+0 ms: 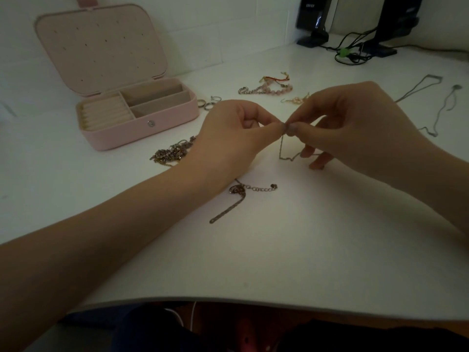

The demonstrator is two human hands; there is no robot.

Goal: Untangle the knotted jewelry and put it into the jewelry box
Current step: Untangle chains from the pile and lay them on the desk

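Both hands meet above the middle of the white table (279, 250). My left hand (228, 138) and my right hand (355, 123) pinch the same spot of a thin silver chain (282, 146) between thumb and forefinger. The chain hangs down from the pinch and loops onto the table under my right fingers. The pink jewelry box (142, 128) stands open at the back left, lid up, its ring rolls and compartments showing nothing inside. A knotted heap of dark chains (172, 152) lies just left of my left hand.
A bracelet with a round charm (238, 194) lies near my left wrist. Rings (206, 102), a pink bead bracelet (269, 87) and earrings (295, 99) lie behind the hands. Thin silver necklaces (431, 97) lie far right. Black speakers and cables (355, 49) stand at the back right.
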